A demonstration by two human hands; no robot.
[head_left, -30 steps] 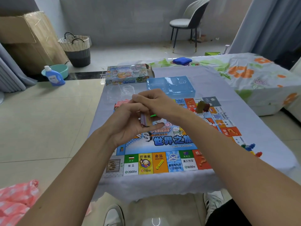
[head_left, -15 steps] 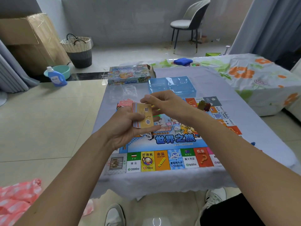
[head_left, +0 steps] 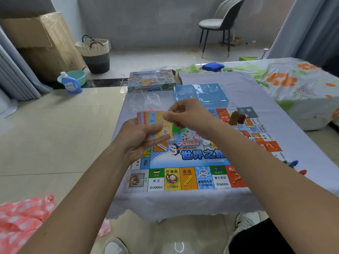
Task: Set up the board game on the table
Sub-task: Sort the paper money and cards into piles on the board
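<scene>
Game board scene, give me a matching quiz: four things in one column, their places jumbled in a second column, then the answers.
Things:
1. card stack
2. blue tray
3. game box
4. detergent bottle

Places:
A. on the floor beside a teal basin
B. at the table's far left corner
C. held in the left hand
D. on the table just beyond the board

Pairs: 1-C, 2-D, 3-B, 4-A
</scene>
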